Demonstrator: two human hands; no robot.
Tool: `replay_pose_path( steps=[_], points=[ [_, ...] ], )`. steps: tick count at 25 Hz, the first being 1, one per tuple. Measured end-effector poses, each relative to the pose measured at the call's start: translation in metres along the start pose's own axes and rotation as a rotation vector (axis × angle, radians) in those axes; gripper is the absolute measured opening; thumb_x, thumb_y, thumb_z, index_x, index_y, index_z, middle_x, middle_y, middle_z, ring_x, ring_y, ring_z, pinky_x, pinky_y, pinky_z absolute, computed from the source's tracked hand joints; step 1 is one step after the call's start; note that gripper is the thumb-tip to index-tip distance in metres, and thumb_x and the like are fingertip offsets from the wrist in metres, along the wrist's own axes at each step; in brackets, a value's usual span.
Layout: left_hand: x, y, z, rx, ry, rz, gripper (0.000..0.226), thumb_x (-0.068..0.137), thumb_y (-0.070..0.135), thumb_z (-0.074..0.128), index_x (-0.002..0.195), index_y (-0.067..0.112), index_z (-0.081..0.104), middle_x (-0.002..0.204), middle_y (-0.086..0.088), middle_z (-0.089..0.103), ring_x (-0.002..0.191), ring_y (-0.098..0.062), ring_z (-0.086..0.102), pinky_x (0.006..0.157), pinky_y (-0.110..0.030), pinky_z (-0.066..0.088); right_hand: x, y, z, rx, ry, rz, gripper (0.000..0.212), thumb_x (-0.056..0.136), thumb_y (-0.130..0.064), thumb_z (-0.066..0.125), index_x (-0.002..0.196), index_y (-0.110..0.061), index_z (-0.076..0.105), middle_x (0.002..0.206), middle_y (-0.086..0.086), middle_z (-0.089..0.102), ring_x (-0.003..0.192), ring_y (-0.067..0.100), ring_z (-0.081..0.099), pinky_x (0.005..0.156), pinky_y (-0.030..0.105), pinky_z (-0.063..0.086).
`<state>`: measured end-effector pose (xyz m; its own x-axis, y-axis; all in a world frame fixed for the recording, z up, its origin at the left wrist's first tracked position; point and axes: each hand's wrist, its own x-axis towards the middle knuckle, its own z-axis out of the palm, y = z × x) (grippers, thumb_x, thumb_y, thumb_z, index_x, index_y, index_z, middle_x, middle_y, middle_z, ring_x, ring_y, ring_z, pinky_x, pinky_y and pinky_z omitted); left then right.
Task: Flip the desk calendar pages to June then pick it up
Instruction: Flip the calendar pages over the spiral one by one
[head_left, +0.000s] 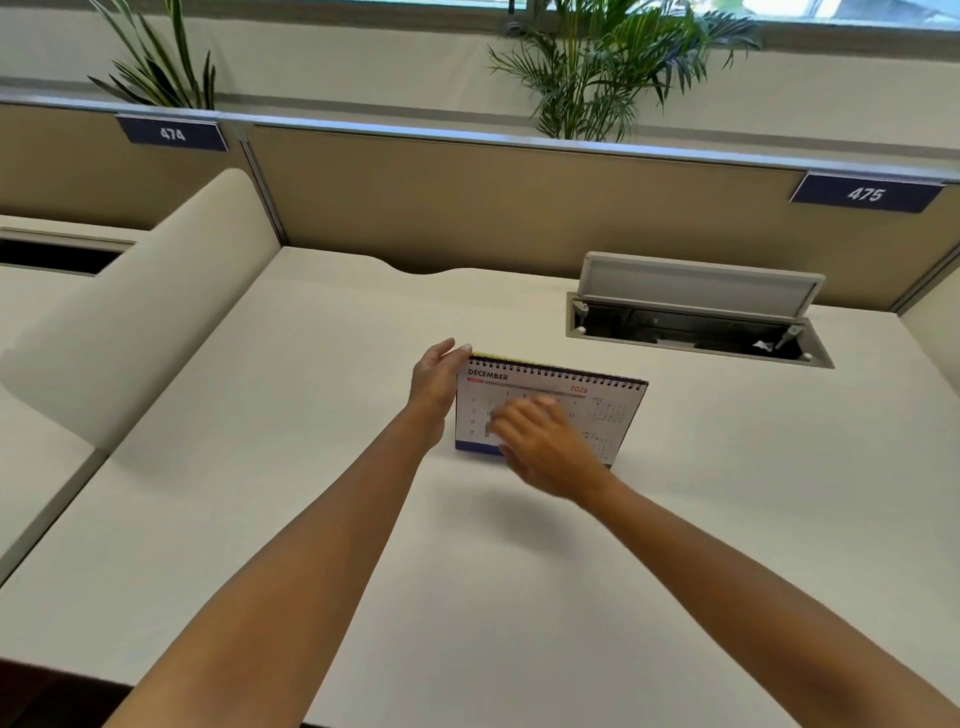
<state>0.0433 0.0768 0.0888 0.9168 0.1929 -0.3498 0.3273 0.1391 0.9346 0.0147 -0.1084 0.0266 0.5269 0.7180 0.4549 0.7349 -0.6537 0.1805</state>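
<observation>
A spiral-bound desk calendar (608, 410) stands upright on the white desk (363, 545), its front page reading DECEMBER 2026. My left hand (436, 382) grips its upper left corner at the spiral, thumb on top. My right hand (540, 441) is blurred in front of the page's lower middle, fingers spread, and it hides part of the date grid. Whether those fingers touch the page cannot be told.
An open cable hatch (696, 317) with its lid raised sits behind the calendar to the right. Tan partition panels (467, 202) labelled 474 and 475 close the back of the desk. A curved cream divider (145, 312) rises on the left. Potted palms stand beyond the partition.
</observation>
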Motion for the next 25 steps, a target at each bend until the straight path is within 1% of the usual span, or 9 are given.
replay_pose_path(
  steps=[3,6,8,12,14,17,19,22,25],
  points=[
    [0.006,-0.006,-0.004,0.010,-0.022,-0.004,0.044,0.098,0.037,0.060,0.139,0.022,0.053,0.102,0.013,0.063,0.102,-0.011,0.053,0.090,-0.031,0.034,-0.016,-0.015,0.027,-0.158,-0.259,-0.095,0.045,0.081,-0.018,0.077,0.122,-0.017,0.059,0.130,0.007,0.061,0.123,0.027,0.055,0.110,0.041,0.040],
    [0.011,-0.007,-0.009,0.016,-0.041,-0.036,0.033,0.096,0.039,0.064,0.126,0.026,0.062,0.101,0.019,0.062,0.114,-0.013,0.043,0.093,-0.032,0.029,-0.010,-0.011,0.032,-0.266,-0.406,-0.193,0.063,0.074,-0.020,0.083,0.128,-0.018,0.050,0.137,0.007,0.057,0.126,0.027,0.055,0.111,0.039,0.042],
    [0.012,-0.008,-0.010,0.012,-0.036,-0.052,0.036,0.094,0.041,0.066,0.125,0.023,0.064,0.100,0.020,0.062,0.115,-0.013,0.041,0.094,-0.032,0.028,-0.005,-0.009,0.031,-0.300,-0.446,-0.240,0.067,0.072,-0.019,0.081,0.130,-0.019,0.047,0.138,0.004,0.057,0.126,0.025,0.055,0.110,0.036,0.043],
    [0.012,-0.009,-0.010,0.011,-0.022,-0.036,0.048,0.092,0.042,0.068,0.132,0.016,0.063,0.116,0.008,0.063,0.119,-0.013,0.041,0.095,-0.033,0.027,-0.006,-0.012,0.029,-0.356,-0.325,-0.288,0.045,0.083,-0.006,0.043,0.125,-0.021,0.049,0.132,0.002,0.061,0.121,0.023,0.058,0.108,0.035,0.042],
    [0.012,-0.008,-0.012,0.017,-0.025,-0.044,0.048,0.090,0.043,0.070,0.130,0.017,0.064,0.121,0.008,0.062,0.121,-0.013,0.042,0.096,-0.034,0.025,-0.009,-0.015,0.025,-0.374,-0.240,-0.232,0.043,0.088,-0.002,0.035,0.121,-0.020,0.054,0.128,0.002,0.062,0.119,0.023,0.058,0.108,0.036,0.038],
    [0.012,-0.005,-0.013,0.023,-0.042,-0.076,0.042,0.087,0.045,0.071,0.122,0.020,0.068,0.108,0.016,0.064,0.117,-0.011,0.041,0.095,-0.037,0.023,-0.014,-0.021,0.012,-0.352,-0.065,-0.127,0.023,0.095,-0.007,0.046,0.109,-0.019,0.059,0.114,0.002,0.067,0.114,0.022,0.062,0.106,0.036,0.032],
    [0.012,-0.003,-0.013,0.014,-0.045,-0.080,0.031,0.087,0.046,0.072,0.110,0.025,0.069,0.103,0.020,0.063,0.117,-0.011,0.041,0.095,-0.037,0.022,-0.016,-0.025,-0.001,-0.272,0.003,-0.043,0.013,0.091,-0.010,0.056,0.100,-0.018,0.061,0.097,0.002,0.071,0.108,0.022,0.065,0.105,0.036,0.031],
    [0.010,-0.003,-0.012,0.024,-0.063,-0.087,0.038,0.088,0.048,0.069,0.117,0.023,0.068,0.122,0.010,0.062,0.120,-0.010,0.037,0.096,-0.037,0.021,-0.010,-0.031,-0.020,-0.075,0.060,0.197,0.024,0.078,0.003,0.070,0.087,-0.017,0.059,0.073,-0.003,0.065,0.083,0.017,0.066,0.095,0.032,0.030],
    [0.007,-0.001,-0.012,0.017,-0.106,-0.118,0.047,0.091,0.048,0.065,0.128,0.019,0.064,0.136,0.004,0.060,0.128,-0.011,0.035,0.100,-0.038,0.020,0.007,-0.035,-0.036,0.115,0.056,0.436,0.031,0.074,0.009,0.072,0.083,-0.016,0.056,0.063,-0.005,0.060,0.061,0.017,0.058,0.086,0.030,0.028]
  ],
)
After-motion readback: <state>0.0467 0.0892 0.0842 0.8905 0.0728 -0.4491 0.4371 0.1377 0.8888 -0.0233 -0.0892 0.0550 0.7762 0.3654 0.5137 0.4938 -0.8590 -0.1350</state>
